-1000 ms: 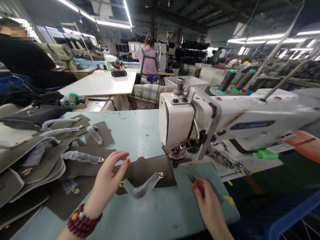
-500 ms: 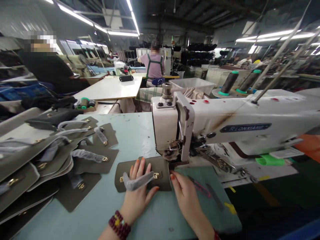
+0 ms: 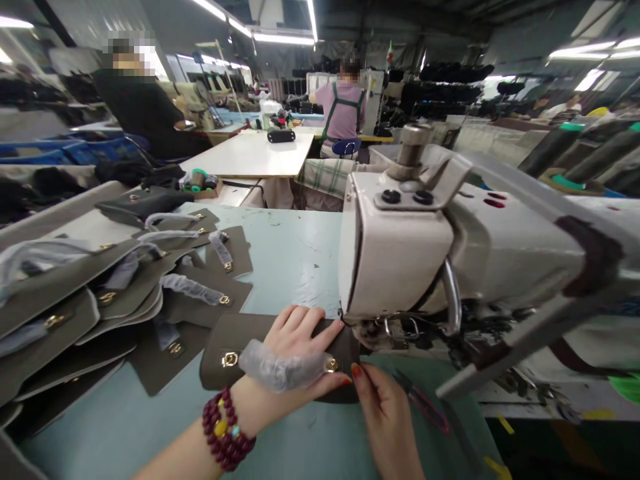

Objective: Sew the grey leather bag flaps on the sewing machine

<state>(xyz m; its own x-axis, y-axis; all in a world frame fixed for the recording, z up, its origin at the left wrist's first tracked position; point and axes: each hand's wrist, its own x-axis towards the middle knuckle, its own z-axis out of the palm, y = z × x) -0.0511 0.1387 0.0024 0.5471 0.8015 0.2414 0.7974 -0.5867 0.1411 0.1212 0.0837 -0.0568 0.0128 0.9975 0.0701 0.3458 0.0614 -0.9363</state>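
Note:
A dark olive bag panel lies on the pale green table, its right end by the needle area of the sewing machine. A plastic-wrapped handle arches over the panel between gold-coloured fittings. My left hand rests flat on the panel with fingers stretched out, passing under the handle; nothing is in its grasp. At the panel's right edge, my right hand is closed, thumb and forefinger pinching that edge. Pink-handled thread snips lie just right of it.
Similar panels with wrapped handles are piled at the left. The machine's grey metal bar slants across the right side. Behind stand a white table and two people, one in a purple shirt.
The view has moved closer to the machine. My left hand has slid towards the panel's right end, its fingers now angled towards the needle. My right hand stays at the panel's edge.

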